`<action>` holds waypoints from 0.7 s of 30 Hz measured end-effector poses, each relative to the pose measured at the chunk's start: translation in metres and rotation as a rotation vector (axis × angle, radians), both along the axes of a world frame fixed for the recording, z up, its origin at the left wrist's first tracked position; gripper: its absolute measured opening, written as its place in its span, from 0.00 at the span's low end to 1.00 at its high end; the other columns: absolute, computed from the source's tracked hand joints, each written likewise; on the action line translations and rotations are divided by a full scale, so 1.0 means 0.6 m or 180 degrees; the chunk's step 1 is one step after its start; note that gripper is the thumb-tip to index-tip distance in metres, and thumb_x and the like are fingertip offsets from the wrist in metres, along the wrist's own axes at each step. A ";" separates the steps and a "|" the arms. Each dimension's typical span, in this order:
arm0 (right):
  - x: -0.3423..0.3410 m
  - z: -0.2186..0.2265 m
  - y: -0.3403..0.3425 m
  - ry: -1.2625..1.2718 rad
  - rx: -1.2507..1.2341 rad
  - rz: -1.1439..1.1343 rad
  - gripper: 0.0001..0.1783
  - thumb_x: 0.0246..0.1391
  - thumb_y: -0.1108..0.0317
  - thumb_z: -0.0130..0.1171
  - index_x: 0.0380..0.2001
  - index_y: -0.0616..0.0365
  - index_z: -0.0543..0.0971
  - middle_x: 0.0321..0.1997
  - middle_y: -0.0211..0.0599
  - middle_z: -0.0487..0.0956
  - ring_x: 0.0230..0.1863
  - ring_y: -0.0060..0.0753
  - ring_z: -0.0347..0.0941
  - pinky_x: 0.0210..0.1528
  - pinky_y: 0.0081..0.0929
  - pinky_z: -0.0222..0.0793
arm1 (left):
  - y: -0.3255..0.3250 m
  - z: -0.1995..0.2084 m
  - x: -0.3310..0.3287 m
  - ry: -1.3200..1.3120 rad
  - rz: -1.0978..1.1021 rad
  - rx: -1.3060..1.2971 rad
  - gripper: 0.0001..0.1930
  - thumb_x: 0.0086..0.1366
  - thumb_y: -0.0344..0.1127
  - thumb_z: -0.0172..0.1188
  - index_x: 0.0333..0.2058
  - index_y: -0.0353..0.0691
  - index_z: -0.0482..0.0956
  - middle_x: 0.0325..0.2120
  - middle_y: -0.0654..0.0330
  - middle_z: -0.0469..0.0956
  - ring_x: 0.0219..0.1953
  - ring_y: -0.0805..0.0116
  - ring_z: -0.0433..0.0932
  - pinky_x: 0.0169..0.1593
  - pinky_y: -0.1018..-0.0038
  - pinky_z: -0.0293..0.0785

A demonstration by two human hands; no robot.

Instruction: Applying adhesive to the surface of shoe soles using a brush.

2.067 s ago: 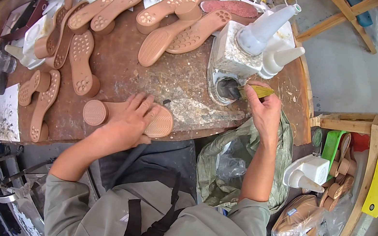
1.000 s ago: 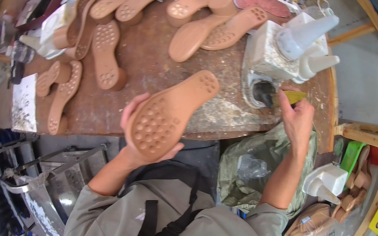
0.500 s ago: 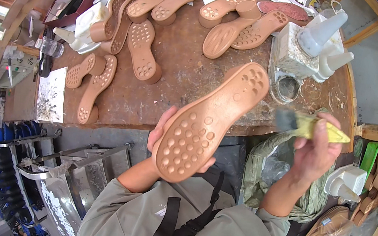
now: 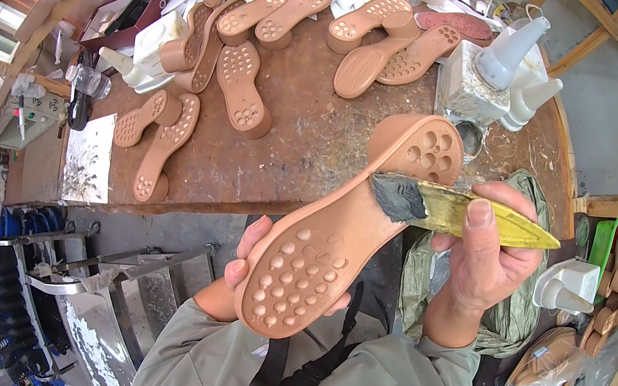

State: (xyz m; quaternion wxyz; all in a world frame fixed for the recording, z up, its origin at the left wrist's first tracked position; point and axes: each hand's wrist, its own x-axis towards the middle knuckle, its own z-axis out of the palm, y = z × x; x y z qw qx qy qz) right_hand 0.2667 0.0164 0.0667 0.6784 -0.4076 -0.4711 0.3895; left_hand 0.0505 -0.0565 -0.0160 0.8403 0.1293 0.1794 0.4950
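A tan heeled shoe sole [image 4: 316,250] is tilted in front of me, its dimpled face up and heel end pointing away to the right. My left hand [image 4: 246,251] grips it around the toe end, with fingers showing on both sides and the rest hidden beneath. Between the thumb and fingers of my right hand [image 4: 482,255] is a flat brush [image 4: 447,207] with a yellow handle. Its dark bristles lie across the sole's narrow waist, just below the heel's round hollows.
More tan soles [image 4: 241,87] lie around the wooden workbench [image 4: 282,161]. White plastic bottles with cone spouts [image 4: 473,86] stand at the back right, beside a small round pot [image 4: 467,139]. A green bag [image 4: 509,327] hangs by my right arm; a metal frame [image 4: 124,277] stands at lower left.
The brush has moved left from the air beside the sole onto its waist. The sole has shifted slightly lower at its toe end and tilted, showing more of the heel.
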 end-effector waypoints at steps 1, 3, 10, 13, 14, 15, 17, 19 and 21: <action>0.001 0.004 0.001 -0.0007 0.0029 0.0011 0.10 0.51 0.76 0.59 0.37 0.69 0.74 0.23 0.36 0.76 0.16 0.18 0.70 0.18 0.13 0.64 | -0.002 0.002 0.000 -0.0019 -0.0027 0.0031 0.43 0.52 0.63 0.51 0.63 0.50 0.53 0.61 0.55 0.57 0.60 0.54 0.60 0.59 0.45 0.54; 0.005 0.013 0.004 -0.0026 0.0009 -0.0050 0.10 0.51 0.75 0.59 0.37 0.68 0.75 0.23 0.36 0.76 0.16 0.18 0.69 0.18 0.13 0.64 | -0.001 0.006 0.003 -0.0054 -0.0080 0.0095 0.43 0.52 0.63 0.51 0.63 0.49 0.53 0.61 0.55 0.57 0.60 0.53 0.60 0.60 0.45 0.54; 0.039 0.033 0.034 -0.0162 0.0101 -0.0309 0.09 0.53 0.73 0.58 0.35 0.68 0.76 0.21 0.35 0.76 0.14 0.18 0.68 0.15 0.12 0.62 | -0.006 0.021 0.006 -0.0133 -0.0263 0.0269 0.43 0.52 0.63 0.51 0.63 0.48 0.52 0.60 0.53 0.57 0.60 0.53 0.61 0.60 0.47 0.55; 0.042 0.034 0.037 -0.0100 0.0201 -0.0306 0.09 0.54 0.72 0.57 0.36 0.68 0.75 0.21 0.36 0.77 0.14 0.19 0.68 0.15 0.12 0.61 | -0.001 0.027 0.009 -0.0157 -0.0306 0.0327 0.43 0.52 0.62 0.51 0.63 0.47 0.51 0.60 0.53 0.57 0.60 0.52 0.61 0.60 0.48 0.56; 0.037 0.034 0.032 -0.0156 0.0239 -0.0384 0.09 0.54 0.72 0.57 0.36 0.68 0.75 0.21 0.36 0.76 0.14 0.19 0.69 0.15 0.13 0.62 | -0.001 0.029 0.008 -0.0164 -0.0310 0.0344 0.43 0.52 0.62 0.51 0.63 0.47 0.51 0.60 0.52 0.57 0.60 0.52 0.61 0.60 0.48 0.56; 0.032 0.033 0.026 -0.0212 0.0276 -0.0462 0.09 0.54 0.73 0.57 0.36 0.69 0.75 0.21 0.37 0.76 0.15 0.19 0.69 0.15 0.13 0.62 | 0.001 0.031 0.008 -0.0170 -0.0315 0.0360 0.43 0.52 0.62 0.51 0.63 0.47 0.51 0.60 0.52 0.57 0.60 0.52 0.61 0.60 0.48 0.56; 0.019 0.028 0.011 -0.0281 0.0296 -0.0462 0.09 0.53 0.73 0.57 0.36 0.69 0.74 0.21 0.38 0.76 0.15 0.19 0.69 0.16 0.13 0.63 | -0.002 0.035 0.007 -0.0179 -0.0313 0.0392 0.44 0.52 0.62 0.51 0.63 0.46 0.51 0.60 0.52 0.57 0.59 0.52 0.61 0.60 0.49 0.56; 0.005 0.022 -0.004 -0.0347 0.0312 -0.0450 0.09 0.53 0.74 0.57 0.36 0.69 0.74 0.21 0.39 0.76 0.16 0.20 0.70 0.16 0.14 0.64 | -0.001 0.037 0.013 -0.0187 -0.0300 0.0420 0.44 0.52 0.62 0.51 0.63 0.46 0.51 0.60 0.51 0.57 0.59 0.52 0.61 0.60 0.49 0.56; -0.008 0.015 -0.017 -0.0251 0.0350 -0.0382 0.09 0.52 0.76 0.57 0.37 0.69 0.73 0.22 0.40 0.76 0.16 0.20 0.70 0.17 0.14 0.65 | 0.007 0.040 0.014 -0.0193 -0.0272 0.0446 0.44 0.52 0.62 0.51 0.63 0.45 0.50 0.60 0.51 0.57 0.59 0.52 0.61 0.60 0.49 0.57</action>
